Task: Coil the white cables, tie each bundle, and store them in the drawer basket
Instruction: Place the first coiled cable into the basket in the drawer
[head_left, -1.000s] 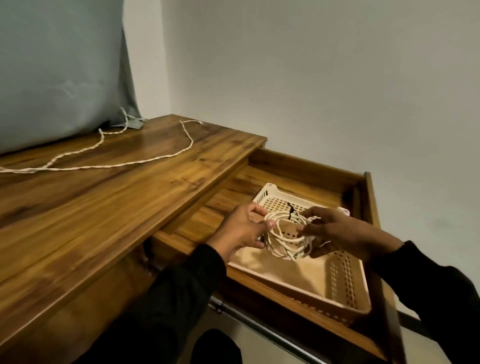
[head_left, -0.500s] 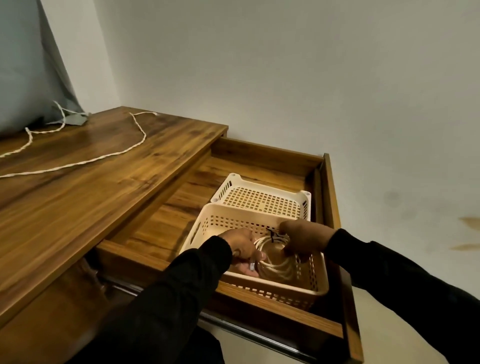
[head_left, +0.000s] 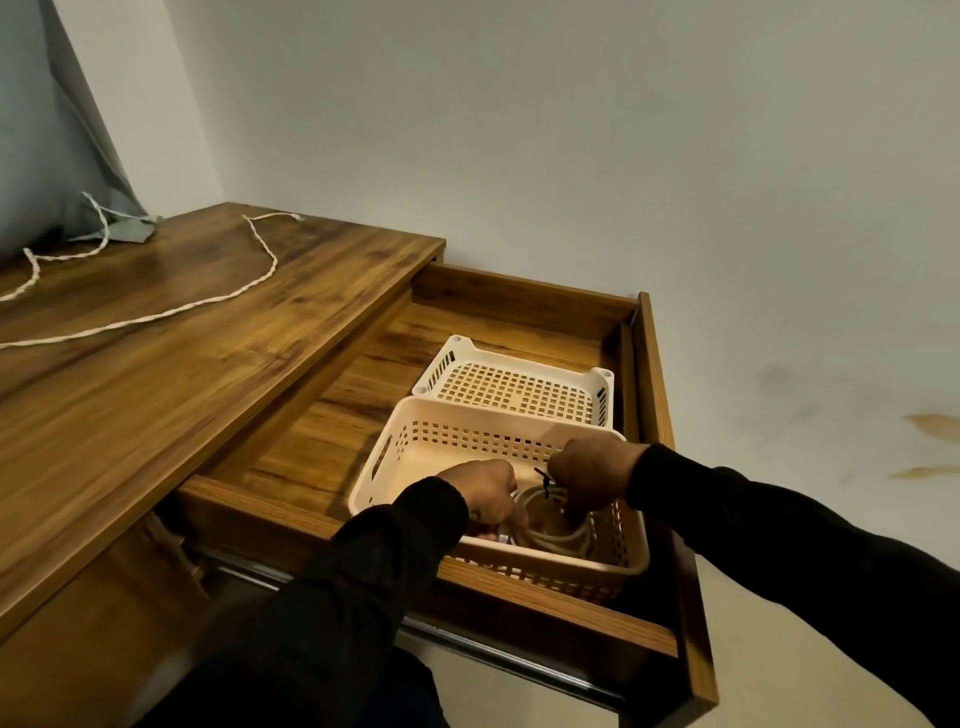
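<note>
Wood-grain desk (head_left: 197, 364) and a pale wall fill our view, with the open drawer (head_left: 519, 613) at about 5 o'clock from the frame centre.

Nearest us, both of our arms in black sleeves (head_left: 337, 597) reach down into the nearer basket (head_left: 395, 457), a cream perforated one that sits at the front right of the drawer. Our left hand (head_left: 480, 491) is at 9 o'clock of the coiled cable bundle (head_left: 558, 532), its fingers curled down into the basket; the grip seems to be closed on the coil's edge, though the fingertips are hidden behind the knuckles and we cannot be sure. Our right hand (head_left: 592, 475) is at 1 o'clock of the bundle, fingers bent downward and pinching the top of the coil just beside the black tie (head_left: 545, 480) that wraps it. The white bundle lies inside the basket, low against its near right wall, and looks to rest on the basket floor.

Past it, at 12 o'clock, a second basket (head_left: 519, 389) of lighter cream stands touching the first, deeper in the drawer.

Farther off, at 10 o'clock, a loose white cable (head_left: 171, 312) snakes uncoiled across the desk top. Its far end runs toward a grey-blue cloth (head_left: 47, 156) that hangs against the wall at the desk's back left corner.
</note>
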